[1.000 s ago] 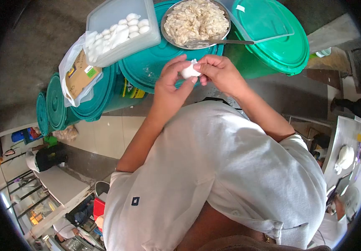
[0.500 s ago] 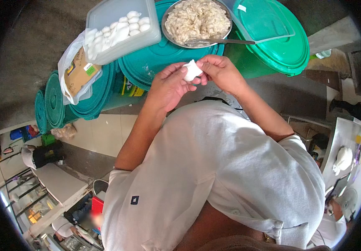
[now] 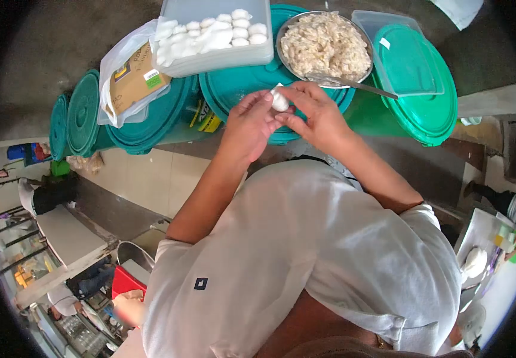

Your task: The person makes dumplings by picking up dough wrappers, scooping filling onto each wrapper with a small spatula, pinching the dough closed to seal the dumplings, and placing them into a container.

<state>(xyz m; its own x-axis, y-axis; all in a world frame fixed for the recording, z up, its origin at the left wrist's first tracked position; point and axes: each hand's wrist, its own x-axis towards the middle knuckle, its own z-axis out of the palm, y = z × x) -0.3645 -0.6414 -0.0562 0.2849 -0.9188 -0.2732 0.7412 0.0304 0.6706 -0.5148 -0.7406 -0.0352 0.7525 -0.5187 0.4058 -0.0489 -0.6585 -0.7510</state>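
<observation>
Between both my hands is a small white dough bun (image 3: 280,100) with a pointed, gathered top. My left hand (image 3: 247,124) holds its left side with bent fingers. My right hand (image 3: 318,116) curls round the other side, thumb below and fingers above. Just beyond them, a round metal bowl holds a pale, chunky filling (image 3: 326,48). A long-handled metal utensil (image 3: 365,87) rests in it, its handle over the rim. At the upper left, white dough balls (image 3: 240,31) sit in rows in a clear plastic box (image 3: 228,58), partly under a white sheet or cloth.
Teal lidded tubs (image 3: 83,113) stand in a row under the box and bowl. A clear lid (image 3: 404,65) lies on a green tub (image 3: 431,122). A plastic bag (image 3: 107,89) with cardboard is at left. Other people work at the lower left and far right.
My right fingers have shifted round the bun, with the thumb now lower and the hand covering more of it. The whole view has turned, so the tubs and bowl appear farther right.
</observation>
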